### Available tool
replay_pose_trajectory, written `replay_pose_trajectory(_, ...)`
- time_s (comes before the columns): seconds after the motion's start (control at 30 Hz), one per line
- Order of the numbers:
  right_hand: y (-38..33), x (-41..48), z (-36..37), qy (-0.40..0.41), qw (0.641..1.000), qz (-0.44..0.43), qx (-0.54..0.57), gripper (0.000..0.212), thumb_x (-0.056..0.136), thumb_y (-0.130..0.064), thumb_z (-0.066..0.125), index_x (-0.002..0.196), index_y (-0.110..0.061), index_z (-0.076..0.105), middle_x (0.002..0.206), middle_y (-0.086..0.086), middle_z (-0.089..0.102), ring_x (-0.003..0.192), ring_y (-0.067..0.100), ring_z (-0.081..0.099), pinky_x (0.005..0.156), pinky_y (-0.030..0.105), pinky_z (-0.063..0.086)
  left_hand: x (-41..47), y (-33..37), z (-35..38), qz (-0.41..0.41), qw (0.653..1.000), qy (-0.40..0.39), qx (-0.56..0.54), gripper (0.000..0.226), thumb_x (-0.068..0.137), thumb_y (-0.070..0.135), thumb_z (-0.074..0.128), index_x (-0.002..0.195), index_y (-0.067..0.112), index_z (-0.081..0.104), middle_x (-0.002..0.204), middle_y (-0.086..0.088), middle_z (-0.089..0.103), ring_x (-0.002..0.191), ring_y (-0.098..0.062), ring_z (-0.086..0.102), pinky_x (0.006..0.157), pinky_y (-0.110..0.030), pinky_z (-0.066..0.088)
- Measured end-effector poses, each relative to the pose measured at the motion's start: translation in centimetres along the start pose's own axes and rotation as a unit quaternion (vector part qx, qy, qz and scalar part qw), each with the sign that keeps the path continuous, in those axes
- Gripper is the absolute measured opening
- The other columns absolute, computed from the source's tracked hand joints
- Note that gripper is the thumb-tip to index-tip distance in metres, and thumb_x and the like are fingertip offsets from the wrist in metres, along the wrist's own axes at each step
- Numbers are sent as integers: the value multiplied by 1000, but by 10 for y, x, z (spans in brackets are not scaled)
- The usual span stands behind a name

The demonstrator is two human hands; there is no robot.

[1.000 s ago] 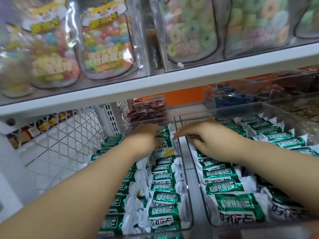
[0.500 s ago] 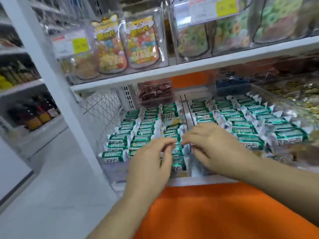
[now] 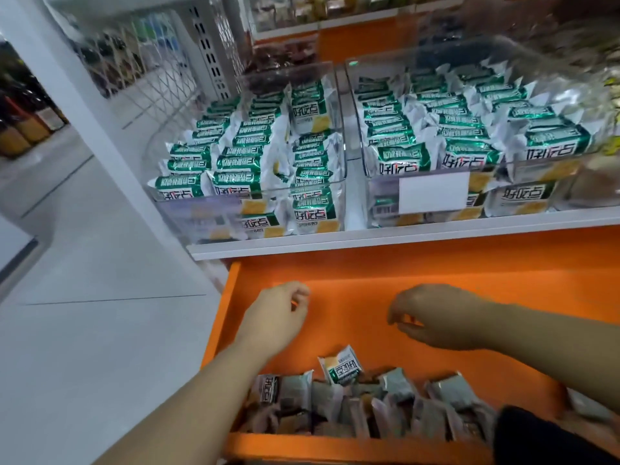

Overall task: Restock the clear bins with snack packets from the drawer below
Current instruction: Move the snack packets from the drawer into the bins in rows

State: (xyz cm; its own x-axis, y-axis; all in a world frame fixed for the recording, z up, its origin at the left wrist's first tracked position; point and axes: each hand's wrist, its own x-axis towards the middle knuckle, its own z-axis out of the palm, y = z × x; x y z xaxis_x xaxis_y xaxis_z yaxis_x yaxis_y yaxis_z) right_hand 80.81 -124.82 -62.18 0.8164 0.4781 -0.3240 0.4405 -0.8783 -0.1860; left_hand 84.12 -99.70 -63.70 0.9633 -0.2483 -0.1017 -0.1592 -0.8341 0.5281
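Where the white shelf point(image 3: 402, 238) ends in a flat front lip, a smooth orange drawer point(image 3: 453, 283) stands open below it. On the shelf sit two rectangular clear plastic bins, left bin point(image 3: 201, 213) and right bin point(image 3: 379, 203), both packed with rows of glossy green-and-white packets point(image 3: 238, 162). Crinkly foil snack packets point(image 3: 342, 365) lie heaped along the drawer's near edge. Above them hover the left hand point(image 3: 275, 320) and right hand point(image 3: 439, 317), fingers loosely curled, gripping nothing.

A shop aisle: the white shelf point(image 3: 402, 235) carries clear bins point(image 3: 198, 213) packed with identical green snack packets point(image 3: 399, 159), one fronted by a blank label point(image 3: 432, 193). An orange stock drawer point(image 3: 436, 273) sits below the shelf, with shelved bottles point(image 3: 20, 135) far left.
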Motion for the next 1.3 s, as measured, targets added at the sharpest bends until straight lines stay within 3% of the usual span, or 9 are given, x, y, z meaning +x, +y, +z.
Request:
replay_pose_trajectory(0.2, 39, 25, 62, -143, 989, 30, 19, 33, 100, -31, 46, 132, -25, 51, 131, -2, 54, 119, 18, 47, 96, 31, 40, 27, -25, 33, -30, 991, -125, 39, 26, 97, 22, 50, 122, 23, 60, 117, 5, 63, 104, -13, 59, 85, -22, 45)
replay_pose_trajectory(0.43, 63, 39, 128, -295, 955, 44, 10, 51, 94, -18, 57, 142, -19, 41, 143, 7, 44, 127, 26, 45, 97, 32, 42, 37, -50, 68, -78, 910, -391, 118, 48, 99, 34, 48, 143, 17, 40, 142, -2, 46, 126, -17, 47, 87, -15, 32)
replay_pose_trajectory(0.57, 70, 33, 148, -327, 942, 65, 33, 58, 90, -7, 60, 143, -11, 36, 142, 9, 44, 125, 27, 47, 83, 28, 37, 44, -57, 77, -84, 910, -390, 112, 47, 98, 35, 51, 142, 20, 40, 140, -2, 48, 123, -16, 48, 89, -16, 36)
replay_pose_trajectory(0.77, 72, 30, 157, -324, 941, 99, -19, 70, 86, -19, 68, 142, -10, 28, 133, 14, 52, 119, 31, 52, 90, 36, 45, 45, -53, 78, -86, 935, -340, 55, 46, 98, 31, 52, 142, 23, 40, 138, 1, 50, 121, -11, 49, 85, -12, 33)
replay_pose_trajectory(0.83, 71, 31, 144, -271, 957, 102, -24, 50, 90, -28, 62, 133, -12, 43, 126, 9, 52, 114, 26, 54, 84, 32, 47, 45, -47, 76, -74, 944, -321, 29, 43, 98, 31, 51, 140, 25, 42, 135, 5, 52, 114, -8, 50, 88, -15, 34)
replay_pose_trajectory(0.93, 64, 32, 120, -59, 993, 91, 44, 28, 91, -41, 58, 110, -21, 55, 108, -1, 49, 100, 21, 55, 71, 28, 43, 44, -30, 76, -70, 947, -308, -57, 38, 98, 33, 50, 136, 30, 45, 127, 10, 54, 110, -5, 53, 87, -18, 37)
replay_pose_trajectory(1.07, 42, 42, 108, 213, 967, -35, 136, 35, 73, -16, 80, 106, -18, 65, 98, -1, 57, 87, 20, 56, 64, 29, 50, 38, -2, 78, -134, 901, -347, -225, 33, 97, 46, 42, 124, 29, 50, 107, 14, 60, 98, -9, 66, 93, -27, 50)
replay_pose_trajectory(1.2, 18, 52, 107, 285, 938, -110, 164, 41, 74, -10, 69, 114, -17, 62, 101, -4, 50, 90, 15, 48, 66, 30, 51, 37, 7, 78, -237, 820, -321, -410, 24, 91, 40, 55, 111, 27, 55, 106, 2, 66, 94, -23, 70, 89, -31, 54)
replay_pose_trajectory(1.3, 20, 49, 112, 278, 937, -156, 140, 43, 83, -13, 62, 124, -18, 52, 118, -2, 47, 105, 18, 52, 81, 28, 53, 41, -2, 77, -246, 829, -265, -427, 43, 88, 21, 64, 129, 20, 51, 113, -7, 66, 95, -20, 68, 83, -30, 57)
